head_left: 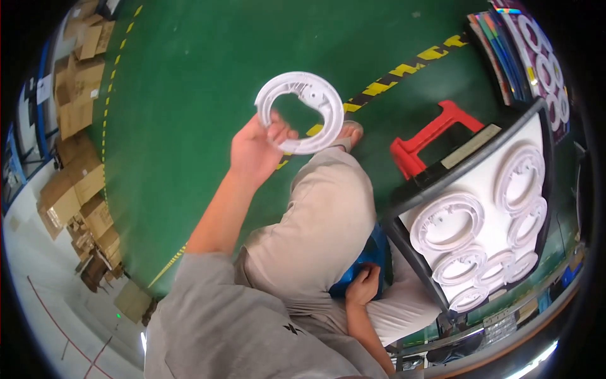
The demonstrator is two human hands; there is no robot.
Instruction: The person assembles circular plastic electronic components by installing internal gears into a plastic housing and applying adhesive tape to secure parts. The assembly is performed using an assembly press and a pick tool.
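Observation:
My left hand (pixel 255 142) is raised over the green floor, its fingers closed round the lower left side of a white plastic ring (pixel 331 120). The ring has a wide moulded section with small holes and ribs, and its middle is open. My right hand (pixel 363 285) rests low between my legs, in front of a glossy blue object (pixel 377 246) that my legs partly cover. Its fingers look curled, and what they hold, if anything, is hidden.
At my right stands a black-rimmed tray (pixel 410 218) with a white bottom, carrying several similar rings (pixel 447 221). Beyond it are a red frame (pixel 429 139) and a stack of coloured sheets (pixel 499 57) beside more rings. Cardboard boxes (pixel 79 88) line the left; striped tape (pixel 404 69) crosses the floor.

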